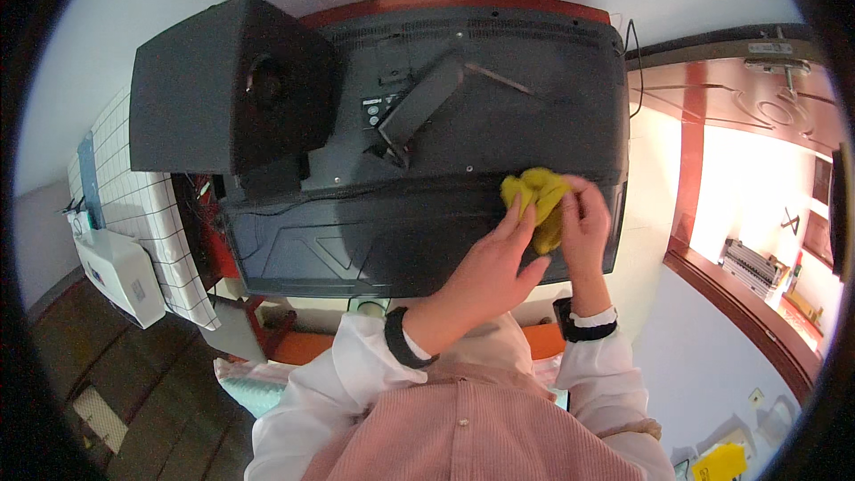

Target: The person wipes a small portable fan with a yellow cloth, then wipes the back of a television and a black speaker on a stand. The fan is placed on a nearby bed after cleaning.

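Note:
A crumpled yellow cloth (pixel 538 190) is bunched between my two hands, over the lower right part of a large black flat panel (pixel 534 120). This panel looks like the back of a television, with vents, screws and a label. My left hand (pixel 477 270) has its fingertips pressed into the cloth from the lower left, thumb spread apart. On the other side, my right hand (pixel 586 224) grips the cloth's right edge with bent fingers. A dark stand leg (pixel 427 103) lies slanted across the panel, left of the hands.
A big black speaker-like box (pixel 187 93) stands at the panel's left. Beyond it are a white checked cloth (pixel 153 214) and a white device (pixel 123 274). A black cable (pixel 638 73) hangs at the right, near a door (pixel 741 93) and a red-brown frame (pixel 741 307).

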### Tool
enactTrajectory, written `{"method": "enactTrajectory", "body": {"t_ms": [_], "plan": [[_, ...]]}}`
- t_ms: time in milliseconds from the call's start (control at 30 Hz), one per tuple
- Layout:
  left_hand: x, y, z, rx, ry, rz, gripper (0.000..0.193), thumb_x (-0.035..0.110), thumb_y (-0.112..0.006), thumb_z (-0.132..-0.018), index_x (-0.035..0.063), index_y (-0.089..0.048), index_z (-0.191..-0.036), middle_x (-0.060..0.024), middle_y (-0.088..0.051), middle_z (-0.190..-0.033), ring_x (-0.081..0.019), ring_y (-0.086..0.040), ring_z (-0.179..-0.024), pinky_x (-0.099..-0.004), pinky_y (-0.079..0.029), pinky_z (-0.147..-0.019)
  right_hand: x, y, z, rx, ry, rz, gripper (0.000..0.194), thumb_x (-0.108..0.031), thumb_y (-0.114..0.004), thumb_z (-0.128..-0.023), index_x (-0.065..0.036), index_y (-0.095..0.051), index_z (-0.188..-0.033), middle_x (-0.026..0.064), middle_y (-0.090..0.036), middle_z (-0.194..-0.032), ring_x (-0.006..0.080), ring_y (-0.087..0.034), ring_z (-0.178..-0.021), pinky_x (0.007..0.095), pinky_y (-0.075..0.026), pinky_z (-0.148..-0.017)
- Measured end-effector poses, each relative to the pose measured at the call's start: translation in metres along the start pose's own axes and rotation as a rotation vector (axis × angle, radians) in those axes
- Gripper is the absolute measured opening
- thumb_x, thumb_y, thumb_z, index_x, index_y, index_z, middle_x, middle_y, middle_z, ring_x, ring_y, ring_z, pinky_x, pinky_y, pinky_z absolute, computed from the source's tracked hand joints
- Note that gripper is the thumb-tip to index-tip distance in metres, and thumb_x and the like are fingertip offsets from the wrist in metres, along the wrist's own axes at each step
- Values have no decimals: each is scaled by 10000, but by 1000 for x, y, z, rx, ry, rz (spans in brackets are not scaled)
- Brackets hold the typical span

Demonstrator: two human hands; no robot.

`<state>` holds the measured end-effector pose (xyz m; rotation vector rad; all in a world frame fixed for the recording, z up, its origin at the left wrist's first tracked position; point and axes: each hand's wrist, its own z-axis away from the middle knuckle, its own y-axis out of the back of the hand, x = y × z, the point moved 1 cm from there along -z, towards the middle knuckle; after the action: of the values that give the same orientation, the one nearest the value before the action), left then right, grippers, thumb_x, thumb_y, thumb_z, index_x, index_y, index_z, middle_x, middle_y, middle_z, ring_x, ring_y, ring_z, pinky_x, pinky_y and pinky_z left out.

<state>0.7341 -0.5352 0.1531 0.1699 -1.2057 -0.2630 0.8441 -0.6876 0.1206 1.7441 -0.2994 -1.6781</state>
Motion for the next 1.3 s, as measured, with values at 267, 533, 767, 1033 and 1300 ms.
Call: {"method": "enactTrajectory", "body": {"t_ms": [267, 533, 767, 1033, 1300], "plan": [[-5, 28, -89, 307, -3, -565, 786, 217, -701, -913, -79, -329, -1538, -380, -266, -1601, -501, -302, -1499, -522, -300, -1230, 20, 11, -96, 93, 193, 542, 463, -195, -625, -996, -46, -557, -1429, 234, -491, -1514, 428, -453, -1399, 499, -364, -1165], [-39, 40, -85, 180, 24, -798, 834, 251, -764, -883, 55, -353, -1582, -235, -201, -1685, -415, -218, -1560, -550, -253, -1245, 42, -6, -147, -84, 389, 712, 560, -283, -537, -1029, -74, -449, -1541, 227, -366, -1619, 445, -332, -1500, 563, -268, -1226], [-40, 39, -87, 199, 12, -768, 783, 268, -744, -903, 56, -388, -1568, -244, -224, -1678, -435, -234, -1551, -575, -272, -1231, 18, -27, -238, -282, 647, 562, 578, -164, -554, -978, -129, -450, -1545, 181, -376, -1630, 440, -316, -1511, 581, -262, -1229], [-36, 40, -89, 264, 4, -742, 696, 281, -713, -931, 39, -448, -1528, -248, -282, -1656, -441, -295, -1524, -577, -299, -1214, 17, -42, -228, -243, 699, 546, 524, -240, -585, -988, -160, -512, -1501, 140, -439, -1597, 382, -379, -1488, 567, -317, -1209], [-24, 29, -97, 365, -40, -483, 612, 243, -664, -952, -88, -490, -1436, -307, -439, -1540, -464, -426, -1436, -505, -356, -1200, 44, -17, -141, 30, 334, 711, 525, -223, -547, -1024, -86, -477, -1525, 183, -415, -1608, 415, -376, -1483, 554, -317, -1204]]}}
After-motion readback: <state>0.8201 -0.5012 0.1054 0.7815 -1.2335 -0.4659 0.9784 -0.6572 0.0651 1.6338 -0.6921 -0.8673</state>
